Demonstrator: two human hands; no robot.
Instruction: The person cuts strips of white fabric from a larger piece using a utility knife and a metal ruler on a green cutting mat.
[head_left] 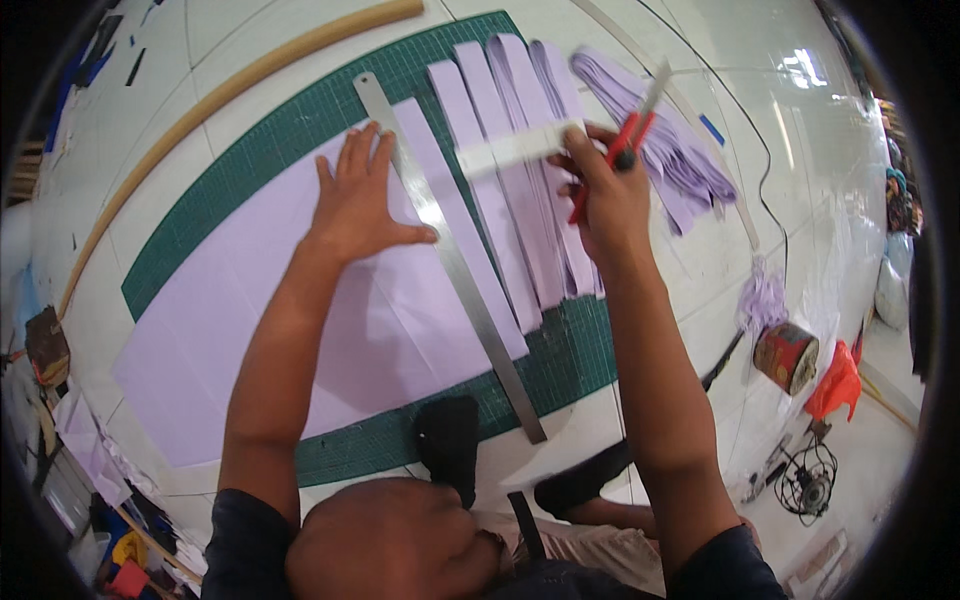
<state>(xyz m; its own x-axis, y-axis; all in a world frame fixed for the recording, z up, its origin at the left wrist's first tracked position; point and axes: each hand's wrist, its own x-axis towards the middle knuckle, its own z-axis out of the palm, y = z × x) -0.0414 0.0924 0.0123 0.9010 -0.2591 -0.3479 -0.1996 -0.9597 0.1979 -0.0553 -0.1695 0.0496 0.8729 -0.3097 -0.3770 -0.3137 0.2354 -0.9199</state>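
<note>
My left hand [362, 205] lies flat with fingers spread on a sheet of lilac fabric [270, 320], fingertips and thumb touching a long steel ruler [445, 245]. The ruler lies slantwise across the fabric near its right edge. My right hand [610, 190] is closed round a red utility knife [632, 140], its blade pointing up and away. A flat whitish strip [515, 148] is pinched in the same hand, above several cut lilac strips [490, 200]. A green cutting mat [565, 350] lies beneath the fabric and strips.
A bundle of folded lilac fabric [660, 140] lies at the far right. A long brown tube [240, 95] curves along the mat's far left. On the right are a black cable [765, 170], a red tin [786, 357] and an orange-red bag [834, 383]. My dark-socked foot [447, 440] is beside the mat.
</note>
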